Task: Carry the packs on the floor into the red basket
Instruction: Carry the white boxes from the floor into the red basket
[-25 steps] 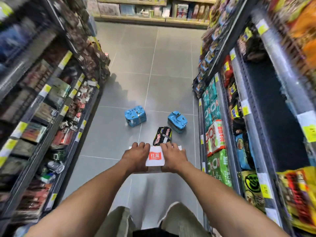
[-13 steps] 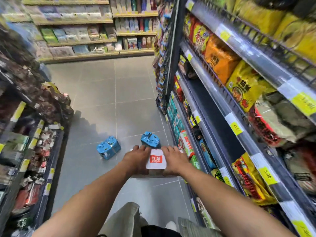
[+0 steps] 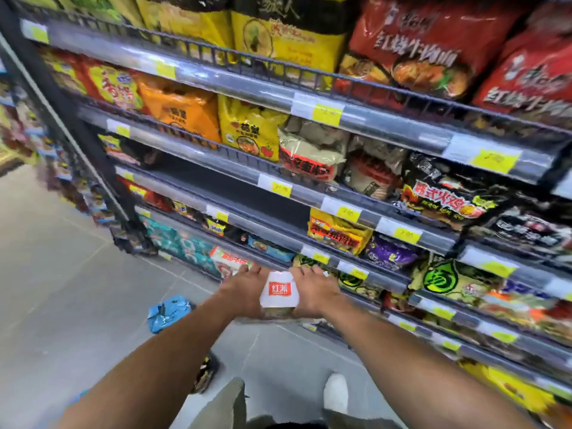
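Note:
Both my hands clasp a white pack [image 3: 279, 294] with a red logo at waist height, my left hand [image 3: 243, 289] on its left side and my right hand [image 3: 315, 294] on its right. A blue pack [image 3: 168, 312] lies on the grey floor just left of my left forearm. A dark pack [image 3: 204, 374] lies on the floor near my feet, partly hidden by my left arm. No red basket is in view.
A tall shelf rack [image 3: 309, 193] packed with noodle bags fills the right and top of the view, close in front of my hands. Open grey floor [image 3: 62, 274] stretches to the left. My white shoe [image 3: 335, 394] shows at the bottom.
My view has swung right, from down the aisle to the right-hand shelves. The white pack stays gripped between both hands. The blue packs have slid left and one is out of sight.

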A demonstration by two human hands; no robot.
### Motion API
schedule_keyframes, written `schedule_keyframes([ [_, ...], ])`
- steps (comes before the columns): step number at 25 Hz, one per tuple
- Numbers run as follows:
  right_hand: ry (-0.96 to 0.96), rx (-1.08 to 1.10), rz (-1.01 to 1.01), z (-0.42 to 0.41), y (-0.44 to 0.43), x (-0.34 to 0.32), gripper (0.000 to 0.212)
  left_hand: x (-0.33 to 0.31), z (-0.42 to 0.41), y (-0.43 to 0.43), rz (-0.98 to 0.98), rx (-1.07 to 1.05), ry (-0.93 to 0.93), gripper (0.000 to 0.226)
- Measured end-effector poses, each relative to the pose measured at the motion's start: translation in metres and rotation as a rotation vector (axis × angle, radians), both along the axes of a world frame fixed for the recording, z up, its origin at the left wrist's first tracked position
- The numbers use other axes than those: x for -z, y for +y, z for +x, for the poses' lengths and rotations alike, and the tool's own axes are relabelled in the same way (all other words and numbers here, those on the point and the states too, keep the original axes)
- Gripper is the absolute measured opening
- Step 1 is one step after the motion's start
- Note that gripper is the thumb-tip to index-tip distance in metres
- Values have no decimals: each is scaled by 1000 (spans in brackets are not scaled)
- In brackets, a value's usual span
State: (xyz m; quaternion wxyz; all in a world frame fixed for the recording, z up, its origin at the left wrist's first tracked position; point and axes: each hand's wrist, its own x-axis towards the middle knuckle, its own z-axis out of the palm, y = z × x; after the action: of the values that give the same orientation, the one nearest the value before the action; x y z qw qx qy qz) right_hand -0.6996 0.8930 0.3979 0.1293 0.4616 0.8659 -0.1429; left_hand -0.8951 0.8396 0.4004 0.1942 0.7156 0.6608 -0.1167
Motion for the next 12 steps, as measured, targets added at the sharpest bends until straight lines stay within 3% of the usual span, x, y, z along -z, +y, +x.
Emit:
schedule_keyframes([
  [12, -77, 683, -8, 197, -137, -34, 107, -21, 210, -3, 18, 648, -70, 108],
])
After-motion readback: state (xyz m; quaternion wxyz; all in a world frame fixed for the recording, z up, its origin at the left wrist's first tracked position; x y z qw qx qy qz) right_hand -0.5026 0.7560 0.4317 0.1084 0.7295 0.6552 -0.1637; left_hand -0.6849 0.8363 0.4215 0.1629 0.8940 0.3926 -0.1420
